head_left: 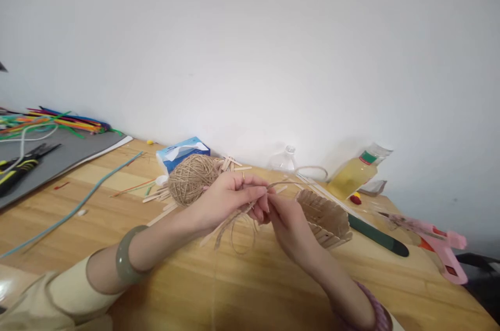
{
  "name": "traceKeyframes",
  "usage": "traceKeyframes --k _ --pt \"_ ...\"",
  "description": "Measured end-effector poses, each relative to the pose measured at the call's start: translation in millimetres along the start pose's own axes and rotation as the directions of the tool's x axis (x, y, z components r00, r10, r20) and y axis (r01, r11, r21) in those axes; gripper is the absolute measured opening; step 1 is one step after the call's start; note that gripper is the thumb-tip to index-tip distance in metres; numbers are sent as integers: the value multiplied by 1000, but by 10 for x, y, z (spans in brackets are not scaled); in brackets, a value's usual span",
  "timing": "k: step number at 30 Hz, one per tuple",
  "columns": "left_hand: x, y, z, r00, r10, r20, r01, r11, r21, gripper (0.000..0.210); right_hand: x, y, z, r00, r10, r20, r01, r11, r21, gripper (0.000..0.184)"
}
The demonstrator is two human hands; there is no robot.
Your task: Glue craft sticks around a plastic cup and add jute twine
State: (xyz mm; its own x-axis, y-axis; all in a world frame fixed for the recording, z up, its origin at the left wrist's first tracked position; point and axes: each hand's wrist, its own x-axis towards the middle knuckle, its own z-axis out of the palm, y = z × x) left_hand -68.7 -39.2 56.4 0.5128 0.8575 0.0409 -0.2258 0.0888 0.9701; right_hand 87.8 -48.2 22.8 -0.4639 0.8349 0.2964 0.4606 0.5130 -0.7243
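Note:
My left hand pinches a strand of brown jute twine between thumb and fingers. Right against it, my right hand has its fingertips closed on the same twine. Loose loops of it hang below my hands, and one end curls up and away to the right. A large ball of twine sits just behind my left hand. Beside my right hand stands a small basket of wooden craft sticks, partly hidden by that hand. Exactly how the twine runs between my fingertips is hidden.
Behind the ball lies a blue tissue pack. To the right are a bottle of yellow liquid, a dark green tool and a pink glue gun. Pliers and colourful pipe cleaners lie on a grey mat at left.

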Motion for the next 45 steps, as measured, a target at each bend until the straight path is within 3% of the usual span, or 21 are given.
traceKeyframes --k 2,4,8,11,13,15,17,19,21,22,25,29,31,33,34,36,38,40,43,45 --pt "-4 15 1 999 8 -32 -9 1000 -4 14 -18 97 98 998 13 65 12 928 -372 22" --pt "-20 40 -6 996 43 -72 -44 999 -3 15 -39 186 206 982 41 185 77 805 -588 30" --pt "-58 80 -53 992 103 -77 -102 995 17 15 -73 251 339 948 39 316 193 719 -667 27" --pt "-46 78 -93 998 38 -40 -36 998 53 15 -84 134 183 930 20 366 246 706 -664 19" --pt "-18 67 -109 1000 -7 -11 7 997 71 14 -86 0 -34 950 -16 311 230 709 -666 20" --pt "14 54 -118 998 -52 17 51 995 82 14 -87 -120 -251 985 -170 31 150 755 -638 25" --pt "37 35 -123 993 -114 40 109 990 94 14 -88 -181 -397 908 -392 -146 217 740 -637 30" --pt "46 14 -123 982 -174 73 165 980 112 12 -86 -180 -454 828 -535 -164 294 665 -687 33" --pt "46 -1 -119 971 -210 114 195 972 130 12 -79 -150 -457 813 -576 -86 369 624 -688 32" --pt "43 -3 -115 967 -219 129 202 970 134 12 -73 -138 -454 820 -569 -57 403 646 -648 30" --pt "41 5 -97 966 -225 130 207 969 136 11 -50 -142 -459 871 -488 -58 428 812 -398 21" --pt "58 6 -73 976 -205 77 196 974 117 19 -20 -193 -443 973 -128 -191 120 991 -53 13" --pt "66 -15 -63 987 -155 42 149 981 126 19 -8 -195 -396 959 100 -266 -60 986 154 11" --pt "66 -46 -52 994 -105 -2 104 982 158 20 0 -172 -336 915 262 -308 -159 934 321 13" --pt "65 -62 -45 996 -89 -23 91 980 178 20 2 -154 -307 895 298 -332 -183 924 336 13" --pt "60 -87 -31 996 -77 -49 85 974 210 19 1 -116 -262 869 254 -425 -190 964 188 10" --pt "57 -103 -19 996 -76 -46 84 973 217 19 -7 -92 -243 881 104 -462 -136 990 -35 6" --pt "57 -111 -13 997 -73 -34 79 973 217 17 -17 -92 -252 914 44 -403 -88 992 -91 7" --pt "55 -114 -12 997 -71 -28 76 972 223 16 -14 -124 -307 945 202 -259 -146 965 217 9" --pt "50 -111 -10 997 -80 -23 83 971 224 15 6 -137 -359 940 319 -118 -218 832 510 7"
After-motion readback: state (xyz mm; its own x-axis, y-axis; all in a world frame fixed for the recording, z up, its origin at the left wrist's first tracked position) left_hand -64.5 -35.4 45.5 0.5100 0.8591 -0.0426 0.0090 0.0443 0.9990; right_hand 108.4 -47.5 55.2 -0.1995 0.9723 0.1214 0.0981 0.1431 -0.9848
